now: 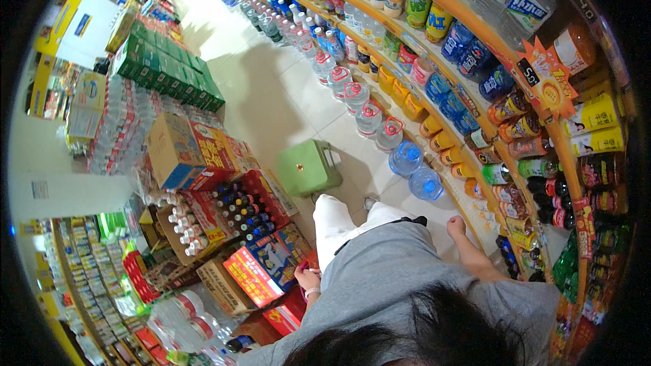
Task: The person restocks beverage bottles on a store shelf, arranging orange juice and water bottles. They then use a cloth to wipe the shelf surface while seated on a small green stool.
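Observation:
My left hand (308,278), with a light band at the wrist, hangs beside my thigh, close to red cartons of stacked drinks. Its fingers are bent near something red and magenta; whether it grips this is unclear. On the other side, my right hand (456,226) is held away from my body in a loose fist, near the lower drink shelves, with nothing visible in it. A green plastic stool or box (309,166) stands on the tiled floor just ahead of my knees. Large blue-tinted water bottles (426,183) stand on the floor to its right.
Curved-looking shelves (452,137) of bottled drinks line the right. Clear water jugs (368,116) stand along their foot. At left are a cardboard carton (175,150), an open crate of dark bottles (244,211) and green boxes (168,68). The tiled aisle (264,86) runs between.

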Motion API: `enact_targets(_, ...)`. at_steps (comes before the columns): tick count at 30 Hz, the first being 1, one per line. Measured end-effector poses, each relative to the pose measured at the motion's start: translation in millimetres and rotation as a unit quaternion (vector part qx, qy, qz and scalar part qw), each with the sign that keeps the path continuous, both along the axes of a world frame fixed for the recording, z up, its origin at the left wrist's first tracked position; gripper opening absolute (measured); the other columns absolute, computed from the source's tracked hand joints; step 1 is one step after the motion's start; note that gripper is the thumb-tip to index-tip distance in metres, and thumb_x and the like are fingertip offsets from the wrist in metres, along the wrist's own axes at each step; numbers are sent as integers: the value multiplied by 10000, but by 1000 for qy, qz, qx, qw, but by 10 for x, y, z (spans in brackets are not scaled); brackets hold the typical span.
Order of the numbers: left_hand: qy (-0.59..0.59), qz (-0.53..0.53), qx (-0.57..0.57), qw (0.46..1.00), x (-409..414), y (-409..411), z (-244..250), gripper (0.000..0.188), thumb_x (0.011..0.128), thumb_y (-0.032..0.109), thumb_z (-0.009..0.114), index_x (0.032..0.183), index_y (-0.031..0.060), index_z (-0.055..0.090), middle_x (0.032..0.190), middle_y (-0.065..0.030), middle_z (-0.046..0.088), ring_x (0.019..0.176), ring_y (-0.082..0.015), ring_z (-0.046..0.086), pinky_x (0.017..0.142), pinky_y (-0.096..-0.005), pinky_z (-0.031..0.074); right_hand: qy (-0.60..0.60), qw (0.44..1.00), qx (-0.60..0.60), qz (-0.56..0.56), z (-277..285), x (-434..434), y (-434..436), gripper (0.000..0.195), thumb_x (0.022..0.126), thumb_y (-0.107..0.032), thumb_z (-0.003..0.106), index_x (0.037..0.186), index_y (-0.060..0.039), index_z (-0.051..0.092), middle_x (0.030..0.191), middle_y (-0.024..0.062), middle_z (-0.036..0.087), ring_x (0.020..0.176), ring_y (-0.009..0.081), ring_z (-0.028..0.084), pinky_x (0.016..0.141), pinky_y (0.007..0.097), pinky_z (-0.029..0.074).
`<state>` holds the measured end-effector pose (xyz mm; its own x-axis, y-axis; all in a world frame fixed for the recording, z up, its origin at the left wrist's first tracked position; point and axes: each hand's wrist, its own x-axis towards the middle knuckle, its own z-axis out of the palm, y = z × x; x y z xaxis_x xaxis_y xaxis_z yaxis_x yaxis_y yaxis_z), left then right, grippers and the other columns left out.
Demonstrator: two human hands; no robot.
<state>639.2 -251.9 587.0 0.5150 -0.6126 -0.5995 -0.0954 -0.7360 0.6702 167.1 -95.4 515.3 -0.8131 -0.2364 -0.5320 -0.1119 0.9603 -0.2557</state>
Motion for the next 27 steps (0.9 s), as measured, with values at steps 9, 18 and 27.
enact_targets(9,-223,-316,-4,922,869,-1412,-710,768,734,110,544,1342,-54,104,963,-231,561,919,-366,564,857,-397,425,141,980,-101,-93,-971,917,692,113,740,-92,518,717,-34,613,602,100,576,465,193,571,484,322,465)
enact_targets(18,58,-361,5,931,1283,-4094,-344,731,769,-8,536,1366,57,120,1223,-222,388,921,-273,517,629,-357,533,48,947,43,-313,25,3422,-244,196,792,-216,539,825,-58,650,897,143,623,902,283,580,805,380,469)
enact_targets(27,-6,-561,217,799,1486,-6302,-1111,679,789,14,538,1351,155,184,1127,-161,429,906,-273,525,574,-340,511,19,823,42,-566,203,5951,-1060,265,772,-225,513,896,-7,596,912,248,605,930,402,570,813,442,463)
